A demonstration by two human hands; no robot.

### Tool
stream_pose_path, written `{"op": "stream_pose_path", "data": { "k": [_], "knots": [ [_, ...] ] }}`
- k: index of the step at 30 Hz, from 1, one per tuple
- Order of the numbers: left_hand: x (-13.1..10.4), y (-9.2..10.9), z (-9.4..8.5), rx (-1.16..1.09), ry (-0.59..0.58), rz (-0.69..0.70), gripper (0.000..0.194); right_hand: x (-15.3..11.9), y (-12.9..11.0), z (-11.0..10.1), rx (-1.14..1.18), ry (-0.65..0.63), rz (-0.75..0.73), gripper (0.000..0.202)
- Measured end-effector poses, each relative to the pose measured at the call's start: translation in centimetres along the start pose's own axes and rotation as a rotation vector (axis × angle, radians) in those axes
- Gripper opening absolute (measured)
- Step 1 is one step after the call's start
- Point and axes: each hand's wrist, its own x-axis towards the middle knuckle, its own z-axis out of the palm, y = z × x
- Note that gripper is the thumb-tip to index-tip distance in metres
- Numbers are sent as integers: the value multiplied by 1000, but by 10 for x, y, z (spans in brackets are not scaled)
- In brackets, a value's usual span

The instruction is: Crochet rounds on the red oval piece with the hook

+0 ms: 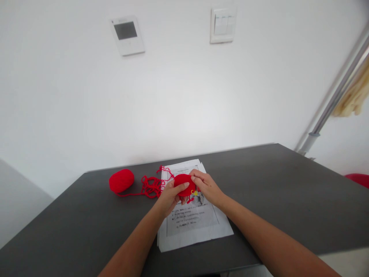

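Note:
A red crocheted piece [182, 180] is held up between my two hands over printed sheets. My left hand [169, 196] is closed on its left side, thumb on top. On the right edge, the fingers of my right hand [206, 186] pinch the same piece; whether they also hold a hook cannot be made out. A small yellow stitch marker [194, 192] hangs at the lower edge, near a short red yarn end [190, 200]. Loose red yarn [152, 187] lies tangled left of my hands, leading to a red yarn ball [121, 181].
Printed paper sheets [196, 229] lie under my hands on the dark grey table [273, 192]. Behind it stands a white wall with an intercom panel [128, 35] and a light switch [222, 25]. A metal pole [331, 104] slants at the right.

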Motion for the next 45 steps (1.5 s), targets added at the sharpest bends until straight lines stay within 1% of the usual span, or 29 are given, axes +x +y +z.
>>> {"op": "stream_pose_path", "data": {
  "k": [5, 15, 24, 45],
  "knots": [
    [0, 0, 0, 0, -13, -1, 24, 0, 0, 0, -7, 2, 3, 17],
    [0, 0, 1, 2, 28, -9, 26, -1, 1, 0, -4, -1, -17, 19],
    [-1, 1, 1, 40, 21, -20, 26, 0, -2, -1, -21, 4, 0, 19],
    [0, 1, 2, 58, 35, -18, 26, 0, -1, -1, -84, 19, -19, 20]
  ]
}}
